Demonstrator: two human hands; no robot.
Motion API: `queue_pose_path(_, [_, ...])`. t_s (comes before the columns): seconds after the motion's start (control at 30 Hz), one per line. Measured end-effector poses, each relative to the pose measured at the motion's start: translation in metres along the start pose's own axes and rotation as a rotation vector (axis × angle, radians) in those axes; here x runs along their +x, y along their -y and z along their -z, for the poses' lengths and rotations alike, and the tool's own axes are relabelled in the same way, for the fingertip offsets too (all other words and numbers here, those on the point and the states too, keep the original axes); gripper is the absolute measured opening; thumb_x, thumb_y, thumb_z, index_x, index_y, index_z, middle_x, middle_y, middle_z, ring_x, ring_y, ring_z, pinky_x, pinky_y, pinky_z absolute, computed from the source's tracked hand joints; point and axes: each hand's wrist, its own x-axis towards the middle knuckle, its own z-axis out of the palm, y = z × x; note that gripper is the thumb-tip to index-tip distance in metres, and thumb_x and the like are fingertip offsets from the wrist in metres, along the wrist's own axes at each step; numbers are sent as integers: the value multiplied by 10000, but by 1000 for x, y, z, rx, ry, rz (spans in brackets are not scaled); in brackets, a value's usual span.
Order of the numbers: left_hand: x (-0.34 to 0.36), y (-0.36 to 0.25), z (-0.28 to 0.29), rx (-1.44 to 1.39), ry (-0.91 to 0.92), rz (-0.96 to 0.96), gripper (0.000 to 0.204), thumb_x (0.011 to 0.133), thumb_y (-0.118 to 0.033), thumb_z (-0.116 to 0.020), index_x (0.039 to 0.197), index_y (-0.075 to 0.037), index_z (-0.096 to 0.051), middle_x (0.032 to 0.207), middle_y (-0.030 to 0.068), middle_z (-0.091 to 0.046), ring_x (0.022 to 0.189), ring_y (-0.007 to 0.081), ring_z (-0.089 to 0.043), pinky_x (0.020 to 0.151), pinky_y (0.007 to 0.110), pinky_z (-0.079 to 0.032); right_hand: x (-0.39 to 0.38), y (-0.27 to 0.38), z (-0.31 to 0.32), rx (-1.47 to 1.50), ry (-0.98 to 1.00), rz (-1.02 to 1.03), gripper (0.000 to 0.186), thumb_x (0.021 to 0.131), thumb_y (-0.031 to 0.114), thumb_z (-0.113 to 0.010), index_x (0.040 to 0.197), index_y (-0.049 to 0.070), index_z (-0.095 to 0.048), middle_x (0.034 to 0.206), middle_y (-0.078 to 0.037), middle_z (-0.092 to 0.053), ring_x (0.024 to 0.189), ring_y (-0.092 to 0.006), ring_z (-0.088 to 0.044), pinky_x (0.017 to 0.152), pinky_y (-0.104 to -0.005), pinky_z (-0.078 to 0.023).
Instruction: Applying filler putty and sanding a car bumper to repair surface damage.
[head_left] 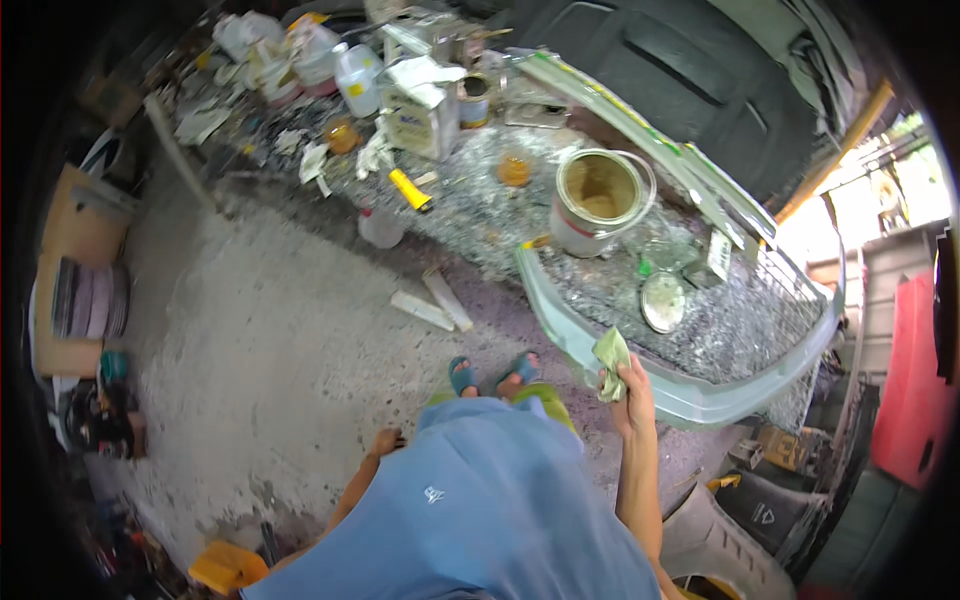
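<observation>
My right hand (634, 402) is closed around a crumpled pale-green cloth (611, 362), which sticks up past the fingertips. Just beyond that hand, a long curved pale grey-green bumper (690, 402) lies along the near edge of the workbench, one end bending away on each side. I cannot see from here whether the cloth touches it. My left hand (388, 441) hangs low beside my body, over the floor. Its fingers are small and in shadow, so their pose is unclear.
On the speckled workbench (470, 215) stand an open paint bucket (600, 190), a round lid (663, 302), a metal can (420, 122), a yellow-handled tool (409, 190) and several bottles. White strips (422, 310) lie on the floor. A grey plastic chair (725, 540) stands at lower right.
</observation>
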Motion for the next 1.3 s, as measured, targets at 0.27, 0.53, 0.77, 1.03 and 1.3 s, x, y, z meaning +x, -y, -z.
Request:
queue_pose_path(0.27, [-6, -37, 62, -1318, -272, 579, 276, 903, -277, -560, 1046, -42, -578, 907, 112, -640, 738, 192, -618, 660, 353, -525, 86, 109, -57, -843, 195, 607, 553, 829, 8, -556, 1369, 18, -441, 1302, -138, -539, 1191, -245, -514, 1049, -318, -348])
queue_pose_path(0.53, [-1, -110, 108, -1295, -551, 536, 228, 936, -268, -513, 991, -55, -574, 826, 50, -597, 722, 136, -565, 642, 303, -472, 161, 77, -90, -1974, 60, 1094, 616, 797, 69, -553, 1397, 87, -413, 1405, -110, -445, 1264, -286, -419, 1067, -463, -270])
queue_pose_path(0.77, [-57, -71, 69, -1326, -440, 766, 250, 920, -272, -542, 938, -30, -600, 787, 75, -596, 653, 152, -575, 520, 302, -457, 141, 63, -120, -1955, 63, 1040, 668, 810, 130, -584, 1440, 113, -362, 1507, -123, -307, 1361, -314, -309, 1121, -489, -186])
queue_pose_path(1.03, [-75, 65, 100, -1376, -413, 862, 323, 907, -293, -559, 1083, -23, -580, 886, 93, -625, 681, 174, -601, 540, 302, -491, 99, -5, -230, -1215, 293, 749, 536, 859, 103, -562, 1377, 46, -436, 1326, -209, -510, 1143, -312, -548, 957, -399, -435])
queue_pose_path(1.3, [-99, 204, 209, -1516, -678, 695, 341, 941, -313, -503, 1151, -48, -545, 1020, 102, -650, 871, 217, -637, 732, 364, -525, 130, -224, -383, -1749, 1003, -36, 485, 838, 236, -628, 1263, 17, -543, 1145, -199, -636, 1014, -298, -634, 889, -368, -479])
